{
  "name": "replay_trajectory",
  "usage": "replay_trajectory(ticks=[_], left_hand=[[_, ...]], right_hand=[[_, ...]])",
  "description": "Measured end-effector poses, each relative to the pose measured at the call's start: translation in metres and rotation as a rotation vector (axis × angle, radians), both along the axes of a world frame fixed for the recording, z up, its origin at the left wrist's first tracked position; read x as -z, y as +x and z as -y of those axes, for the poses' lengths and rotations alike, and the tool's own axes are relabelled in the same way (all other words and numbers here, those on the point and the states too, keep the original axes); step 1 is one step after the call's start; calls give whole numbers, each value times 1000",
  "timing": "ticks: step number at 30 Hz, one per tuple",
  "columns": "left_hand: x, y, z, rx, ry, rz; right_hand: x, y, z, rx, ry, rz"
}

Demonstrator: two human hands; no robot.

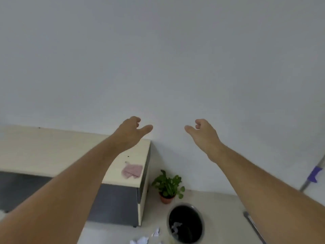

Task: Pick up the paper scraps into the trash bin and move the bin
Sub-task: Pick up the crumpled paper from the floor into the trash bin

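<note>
Left hand (131, 131) & right hand (202, 132) raised before wall, both loosely open, empty. Trash bin (186, 224) on floor w/ paper inside; paper scraps (140, 240) just beside it.

Both arms are bare and extended forward and upward, converging toward the frame centre. The left forearm enters from 8 o'clock and runs toward 1 o'clock. The left hand (131, 132) sits just left of centre, back of hand facing the camera, thumb pointing toward 3 o'clock, fingers curled loosely inward, nothing held. The right forearm enters from 4 o'clock and runs toward 11 o'clock. The right hand (204, 132) sits just right of centre, thumb pointing toward 9 o'clock, fingers likewise curled, nothing held. The two thumbs face each other with a clear gap between. Neither hand touches anything.
</note>
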State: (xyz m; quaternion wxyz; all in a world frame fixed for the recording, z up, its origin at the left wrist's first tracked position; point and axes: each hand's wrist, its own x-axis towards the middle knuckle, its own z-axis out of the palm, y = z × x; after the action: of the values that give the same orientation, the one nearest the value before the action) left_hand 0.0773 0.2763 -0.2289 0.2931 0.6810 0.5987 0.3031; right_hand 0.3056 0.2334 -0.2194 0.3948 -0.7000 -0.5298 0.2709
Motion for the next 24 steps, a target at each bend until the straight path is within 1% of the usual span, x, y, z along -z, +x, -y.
replay_trajectory(ticks=[2,5,8,13,16,18,20,24], left_hand=[[61,2,5,5,-47,-5],[173,2,21,52,-174,8],[284,-7,39,95,-292,-24],[478,-28,53,17,-428,-41],[589,-35,68,7,-507,-62],[651,-41,77,-2,-534,-73],[699,-48,80,-11,-550,-85],[758,-55,75,8,-538,-118]], right_hand=[[64,-8,1,-22,-34,-8],[175,-19,5,-49,-98,-11],[285,-32,13,-51,-161,-14],[472,-50,25,-91,-250,-58],[573,-55,32,-91,-316,-51],[628,-56,35,-87,-345,-45],[670,-55,37,-81,-347,-35],[719,-46,38,-16,-304,1]])
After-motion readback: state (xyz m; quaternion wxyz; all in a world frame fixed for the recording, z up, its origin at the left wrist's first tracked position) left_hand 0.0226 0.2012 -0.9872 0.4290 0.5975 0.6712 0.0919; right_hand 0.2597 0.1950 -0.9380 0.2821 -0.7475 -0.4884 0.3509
